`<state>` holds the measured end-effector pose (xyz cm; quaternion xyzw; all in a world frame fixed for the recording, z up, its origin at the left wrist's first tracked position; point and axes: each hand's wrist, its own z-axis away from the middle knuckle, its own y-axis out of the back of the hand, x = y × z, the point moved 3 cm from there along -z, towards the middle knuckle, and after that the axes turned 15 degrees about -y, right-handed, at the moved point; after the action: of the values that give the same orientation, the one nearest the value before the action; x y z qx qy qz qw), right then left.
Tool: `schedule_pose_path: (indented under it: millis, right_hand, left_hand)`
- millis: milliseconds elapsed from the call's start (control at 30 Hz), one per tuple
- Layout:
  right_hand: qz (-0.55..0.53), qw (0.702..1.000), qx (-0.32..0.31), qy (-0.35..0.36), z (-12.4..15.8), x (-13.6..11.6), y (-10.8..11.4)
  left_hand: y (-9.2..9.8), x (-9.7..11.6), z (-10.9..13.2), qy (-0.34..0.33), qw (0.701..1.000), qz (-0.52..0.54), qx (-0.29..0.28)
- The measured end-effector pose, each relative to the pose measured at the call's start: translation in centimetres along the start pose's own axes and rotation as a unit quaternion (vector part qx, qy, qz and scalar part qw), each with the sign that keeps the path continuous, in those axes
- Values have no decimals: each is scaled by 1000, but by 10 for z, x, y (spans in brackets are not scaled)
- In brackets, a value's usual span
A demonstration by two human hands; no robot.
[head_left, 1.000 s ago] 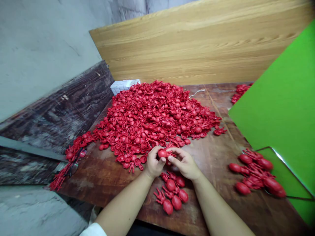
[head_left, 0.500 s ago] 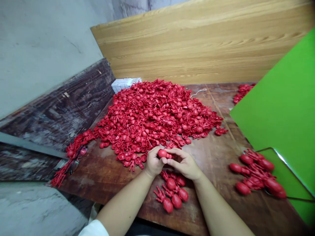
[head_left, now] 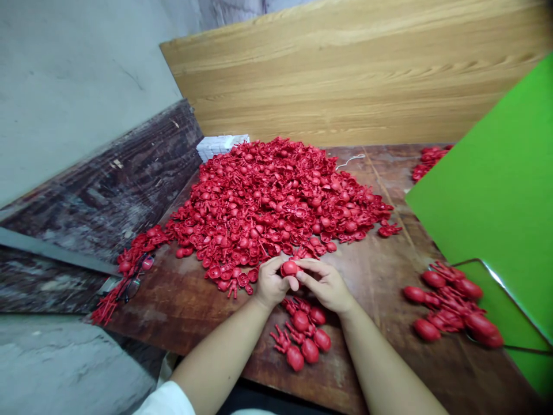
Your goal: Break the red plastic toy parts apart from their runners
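Observation:
A red plastic doll figure (head_left: 289,268) with a round head is held between my two hands, in front of the big heap. My left hand (head_left: 271,282) is closed around its left side, thumb at the front. On the other side my right hand (head_left: 325,283) pinches it with thumb and fingers; part of the figure is hidden behind the fingers. Just below my hands, several similar red figures (head_left: 310,351) lie in a small group on the table. Beyond my hands rises a large heap of red doll parts (head_left: 268,202), many of them hollow half shells.
Another cluster of red figures (head_left: 449,305) lies at the right beside a green board (head_left: 492,184) and a metal rod. Eyeglasses (head_left: 133,285) rest among red pieces at the left edge. A white stack (head_left: 220,147) stands behind the heap, before a wooden panel (head_left: 345,80).
The red figure has turned and shifted slightly to the right between my hands. My right fingers have moved a little on it. The piles look the same.

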<state>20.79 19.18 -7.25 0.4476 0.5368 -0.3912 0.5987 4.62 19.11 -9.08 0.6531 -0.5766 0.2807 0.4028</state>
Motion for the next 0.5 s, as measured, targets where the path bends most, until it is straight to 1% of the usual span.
schedule_pose_path:
  millis: [300,400,500]
  right_hand:
    - [5,998,-58,22,1,-6,-3]
    - [18,998,-60,25,1,-4,-3]
    - [40,998,-46,31,0,0,-2]
  left_hand:
    - [2,-7,6,15,1000,0,20]
    - [2,-6,7,7,999,13,43]
    - [2,-8,8,2,997,20,75]
